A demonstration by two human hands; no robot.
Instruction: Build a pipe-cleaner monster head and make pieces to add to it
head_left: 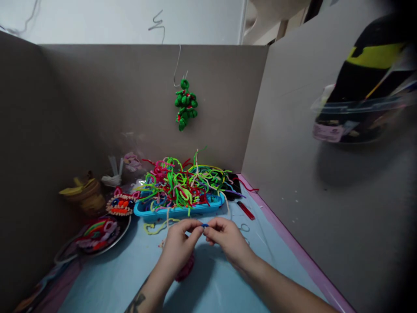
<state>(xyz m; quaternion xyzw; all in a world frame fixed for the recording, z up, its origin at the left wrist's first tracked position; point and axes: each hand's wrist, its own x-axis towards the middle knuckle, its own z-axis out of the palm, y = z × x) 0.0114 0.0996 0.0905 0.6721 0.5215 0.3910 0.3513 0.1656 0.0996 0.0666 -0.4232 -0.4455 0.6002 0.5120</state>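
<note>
Over the near middle of the table, my left hand (pixel 182 239) and my right hand (pixel 228 239) meet fingertip to fingertip. Between them is a small dark blue piece (pixel 205 225), which looks like a short length of pipe cleaner; each hand pinches one end of it, and the fingers hide most of it. Below my left wrist lies a dark pink fuzzy bundle (pixel 185 268), partly covered by that hand. Just beyond the hands, a blue tray (pixel 176 212) is heaped with tangled pipe cleaners (pixel 179 184) in green, red, pink and other colours.
Left of the tray are a fuzzy orange-and-blue piece (pixel 121 203), a dark round plate (pixel 125 228) with a rainbow craft, and a brown pot (pixel 91 198). A slim red item (pixel 246 210) lies right. A green ornament (pixel 186 104) hangs on the back panel; a clear holder (pixel 358 106) is on the right panel.
</note>
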